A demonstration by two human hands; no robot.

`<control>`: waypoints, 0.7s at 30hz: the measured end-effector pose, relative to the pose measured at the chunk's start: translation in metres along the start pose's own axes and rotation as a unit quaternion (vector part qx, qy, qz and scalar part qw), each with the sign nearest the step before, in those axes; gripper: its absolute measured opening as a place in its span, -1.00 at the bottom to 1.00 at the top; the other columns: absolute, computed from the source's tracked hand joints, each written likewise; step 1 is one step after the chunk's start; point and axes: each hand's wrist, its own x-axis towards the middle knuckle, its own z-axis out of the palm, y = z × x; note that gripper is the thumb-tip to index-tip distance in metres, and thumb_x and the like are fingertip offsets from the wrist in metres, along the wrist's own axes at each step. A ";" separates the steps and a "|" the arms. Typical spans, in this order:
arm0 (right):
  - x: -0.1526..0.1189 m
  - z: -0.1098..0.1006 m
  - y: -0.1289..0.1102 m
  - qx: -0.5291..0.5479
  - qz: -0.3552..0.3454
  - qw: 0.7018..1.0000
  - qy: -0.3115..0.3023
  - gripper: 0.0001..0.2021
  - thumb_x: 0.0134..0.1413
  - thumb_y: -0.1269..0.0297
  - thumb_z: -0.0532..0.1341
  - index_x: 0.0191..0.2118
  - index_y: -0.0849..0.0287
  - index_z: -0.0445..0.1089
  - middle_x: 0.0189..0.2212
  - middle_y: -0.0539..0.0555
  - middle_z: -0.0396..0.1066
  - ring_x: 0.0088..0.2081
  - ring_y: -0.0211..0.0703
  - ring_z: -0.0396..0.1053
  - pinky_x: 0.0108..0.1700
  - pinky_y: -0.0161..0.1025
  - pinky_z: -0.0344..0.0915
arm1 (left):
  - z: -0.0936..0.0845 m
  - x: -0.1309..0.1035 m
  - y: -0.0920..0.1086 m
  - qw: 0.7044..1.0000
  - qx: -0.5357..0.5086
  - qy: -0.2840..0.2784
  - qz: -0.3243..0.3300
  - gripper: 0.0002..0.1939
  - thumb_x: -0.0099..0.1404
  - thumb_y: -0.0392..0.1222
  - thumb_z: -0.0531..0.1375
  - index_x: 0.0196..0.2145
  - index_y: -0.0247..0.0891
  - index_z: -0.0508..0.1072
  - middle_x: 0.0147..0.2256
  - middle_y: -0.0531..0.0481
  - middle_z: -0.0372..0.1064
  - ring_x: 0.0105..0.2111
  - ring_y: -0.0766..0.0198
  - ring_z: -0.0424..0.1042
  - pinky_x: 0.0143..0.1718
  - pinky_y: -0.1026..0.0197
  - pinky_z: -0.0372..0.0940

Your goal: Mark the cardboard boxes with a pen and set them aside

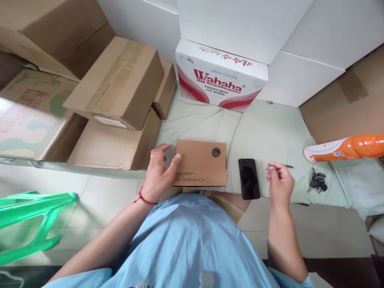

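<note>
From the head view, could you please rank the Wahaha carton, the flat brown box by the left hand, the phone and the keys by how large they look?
Largest to smallest:
1. Wahaha carton
2. Flat brown box
3. Phone
4. Keys

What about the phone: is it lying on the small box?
No, the phone lies on the cloth between the small box and the right hand.

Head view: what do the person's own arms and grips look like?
The left grip wears a thin gold-coloured ring and, at the wrist, a red cord bracelet. The right grip shows no jewellery. Both sleeves are short and light blue.
</note>
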 end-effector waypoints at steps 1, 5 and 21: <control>-0.017 0.013 -0.015 0.043 0.031 0.997 -0.062 -0.65 0.34 -0.02 0.26 -0.03 0.15 0.59 -0.25 0.12 0.62 -0.42 -0.21 0.40 -0.39 -0.26 0.32 | 0.002 -0.003 -0.008 0.997 -0.045 -0.021 -0.060 -0.35 0.42 0.31 0.21 0.19 -0.26 0.47 0.23 -0.36 0.47 0.28 -0.20 0.44 0.25 -0.22 0.41; -0.076 0.064 -0.053 0.066 0.038 0.969 -0.233 -0.49 0.33 -0.15 0.31 0.20 0.05 0.54 0.14 0.22 0.60 0.06 0.07 0.57 0.10 0.04 0.53 | 0.005 -0.020 -0.036 0.966 -0.180 -0.110 -0.147 -0.26 0.46 0.44 0.11 0.19 -0.24 0.56 0.22 -0.26 0.54 0.28 -0.13 0.47 0.32 -0.13 0.37; -0.085 0.078 -0.031 0.316 0.240 0.888 -0.232 -0.50 0.13 -0.11 0.47 0.12 0.00 0.59 0.23 0.10 0.60 0.29 0.16 0.49 0.40 0.20 0.36 | -0.008 -0.044 0.042 0.960 -0.152 -0.196 0.127 -0.41 0.42 0.20 0.34 0.27 -0.08 0.41 0.50 -0.38 0.10 0.55 -0.25 0.05 0.37 -0.30 0.31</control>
